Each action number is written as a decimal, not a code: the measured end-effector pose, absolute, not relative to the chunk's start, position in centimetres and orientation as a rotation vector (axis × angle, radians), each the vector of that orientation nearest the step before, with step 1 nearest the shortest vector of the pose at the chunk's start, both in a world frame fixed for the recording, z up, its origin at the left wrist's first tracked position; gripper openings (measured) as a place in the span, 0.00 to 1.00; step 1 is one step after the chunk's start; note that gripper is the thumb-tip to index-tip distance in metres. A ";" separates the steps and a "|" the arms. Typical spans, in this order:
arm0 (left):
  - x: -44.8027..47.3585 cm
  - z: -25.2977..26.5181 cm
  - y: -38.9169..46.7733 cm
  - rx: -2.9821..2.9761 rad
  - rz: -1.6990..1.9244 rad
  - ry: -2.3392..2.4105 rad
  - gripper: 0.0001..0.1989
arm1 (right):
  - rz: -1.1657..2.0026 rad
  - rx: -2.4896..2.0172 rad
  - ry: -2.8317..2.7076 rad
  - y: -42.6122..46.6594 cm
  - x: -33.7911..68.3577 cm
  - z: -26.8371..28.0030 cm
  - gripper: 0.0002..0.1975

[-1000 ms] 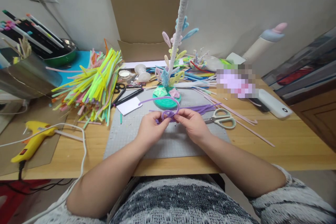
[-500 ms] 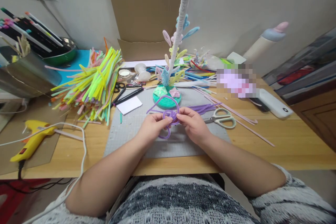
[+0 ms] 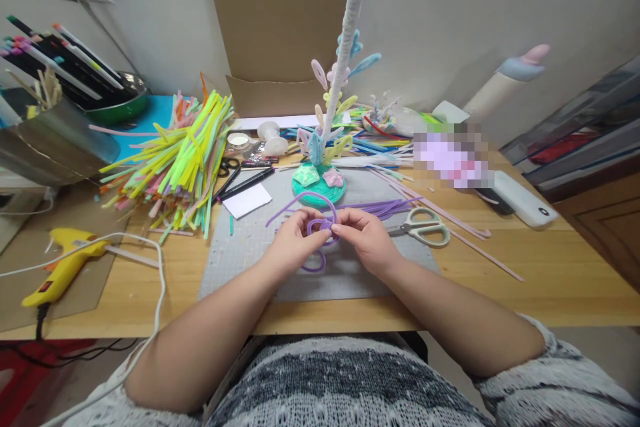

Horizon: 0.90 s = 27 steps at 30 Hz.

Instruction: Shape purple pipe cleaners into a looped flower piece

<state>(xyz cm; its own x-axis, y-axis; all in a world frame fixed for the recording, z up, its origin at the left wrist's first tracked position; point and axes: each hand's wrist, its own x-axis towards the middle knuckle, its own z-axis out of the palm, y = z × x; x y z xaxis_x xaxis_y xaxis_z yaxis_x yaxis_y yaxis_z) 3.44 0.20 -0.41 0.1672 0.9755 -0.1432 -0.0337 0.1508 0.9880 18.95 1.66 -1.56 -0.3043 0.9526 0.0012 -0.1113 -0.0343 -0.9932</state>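
Note:
Between both hands is a purple pipe cleaner, bent into loops with a coiled middle and one free end sticking out to the left. My left hand pinches its coiled part from the left. From the other side, my right hand grips the same piece between thumb and fingers. Just behind stands a round green base carrying a tall white wrapped stem with pastel leaves and flowers. Several straight purple pipe cleaners lie on the grey cutting mat, beside scissors right of my right hand.
A heap of coloured pipe cleaners lies at left, near black pens and a white card. A yellow glue gun with its white cord rests farther left. Pink pipe cleaners and a white phone are at right.
The purple pipe cleaner has turned slightly: its upper arc sits lower and its free end reaches farther left. Both hands have drawn a little closer together and keep their grip.

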 end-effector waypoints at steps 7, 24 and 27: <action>3.3 -0.3 0.4 1.141 0.949 1.152 0.14 | 1.522 -1.008 -1.308 1.6 18.6 -1.5 0.09; 3.0 -0.6 0.5 1.133 0.888 1.071 0.17 | 1.453 -1.016 -1.143 1.5 18.5 -1.8 0.09; 2.9 -0.4 0.4 1.198 0.860 1.086 0.17 | 1.487 -0.998 -1.216 1.6 18.6 -1.5 0.09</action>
